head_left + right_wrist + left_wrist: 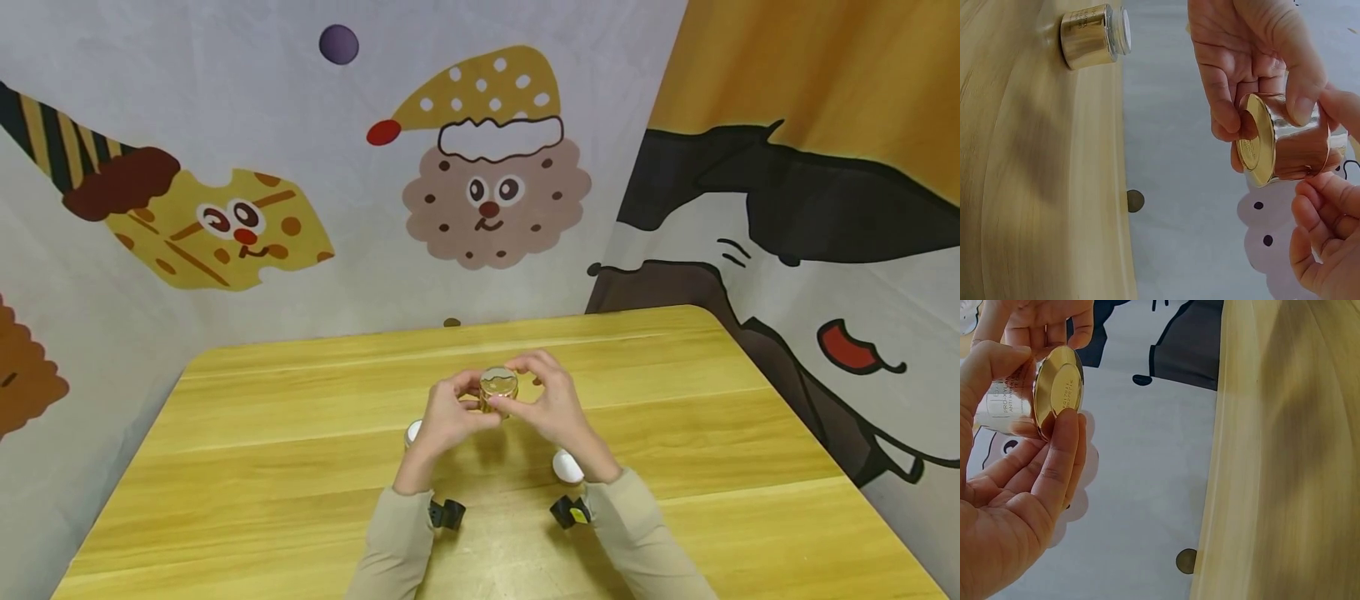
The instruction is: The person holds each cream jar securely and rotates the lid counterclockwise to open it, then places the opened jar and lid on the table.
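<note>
gold jar is held above the bench: left hand curls its fingers round it; right hand pinches its upper edge. likely best: brace low, work the edge evenly, keep level. contents hidden. left of gold jar: second jar, white-topped; right, nearer: white piece.

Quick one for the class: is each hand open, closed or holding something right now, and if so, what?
Left hand: holding the shiny gold jar.
Right hand: holding that same jar.
</note>
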{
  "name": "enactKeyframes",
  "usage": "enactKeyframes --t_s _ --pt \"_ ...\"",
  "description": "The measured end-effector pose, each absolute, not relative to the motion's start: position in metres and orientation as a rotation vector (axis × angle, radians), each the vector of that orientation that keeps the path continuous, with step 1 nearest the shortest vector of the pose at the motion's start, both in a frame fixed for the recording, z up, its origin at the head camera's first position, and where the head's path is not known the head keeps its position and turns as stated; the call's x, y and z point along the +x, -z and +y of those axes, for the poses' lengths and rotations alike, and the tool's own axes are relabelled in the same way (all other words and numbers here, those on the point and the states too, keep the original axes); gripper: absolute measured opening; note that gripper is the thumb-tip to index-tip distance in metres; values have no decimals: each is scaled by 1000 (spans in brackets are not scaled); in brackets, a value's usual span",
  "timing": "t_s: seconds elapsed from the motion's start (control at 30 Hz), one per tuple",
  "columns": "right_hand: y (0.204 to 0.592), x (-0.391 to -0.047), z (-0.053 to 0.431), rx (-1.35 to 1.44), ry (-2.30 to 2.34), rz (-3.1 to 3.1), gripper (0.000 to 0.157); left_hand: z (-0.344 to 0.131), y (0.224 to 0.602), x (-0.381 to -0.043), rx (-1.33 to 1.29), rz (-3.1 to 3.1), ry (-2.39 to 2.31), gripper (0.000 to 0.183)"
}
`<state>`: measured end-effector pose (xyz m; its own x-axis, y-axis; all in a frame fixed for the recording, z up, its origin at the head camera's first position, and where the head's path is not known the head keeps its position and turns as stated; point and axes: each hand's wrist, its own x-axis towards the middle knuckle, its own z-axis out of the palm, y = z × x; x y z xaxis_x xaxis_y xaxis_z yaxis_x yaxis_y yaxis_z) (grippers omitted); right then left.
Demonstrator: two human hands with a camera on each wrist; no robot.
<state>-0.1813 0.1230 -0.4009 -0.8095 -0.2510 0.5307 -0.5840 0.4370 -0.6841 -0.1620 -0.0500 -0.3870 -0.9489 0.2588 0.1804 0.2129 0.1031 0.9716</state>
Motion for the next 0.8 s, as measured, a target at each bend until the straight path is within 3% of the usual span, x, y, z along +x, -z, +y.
enactKeyframes --t_s 0.27,0.53,0.8 --pt "391 -174 125 796 -1407 -2391 39 -54 412 -173 493 2236 -2022 43" --pt "403 -176 123 738 -1371 -2434 56 -54 392 -162 462 2255 -2023 42" --pt "401 -177 122 697 -1363 -2378 43 -54 385 -160 477 2282 -1996 41"
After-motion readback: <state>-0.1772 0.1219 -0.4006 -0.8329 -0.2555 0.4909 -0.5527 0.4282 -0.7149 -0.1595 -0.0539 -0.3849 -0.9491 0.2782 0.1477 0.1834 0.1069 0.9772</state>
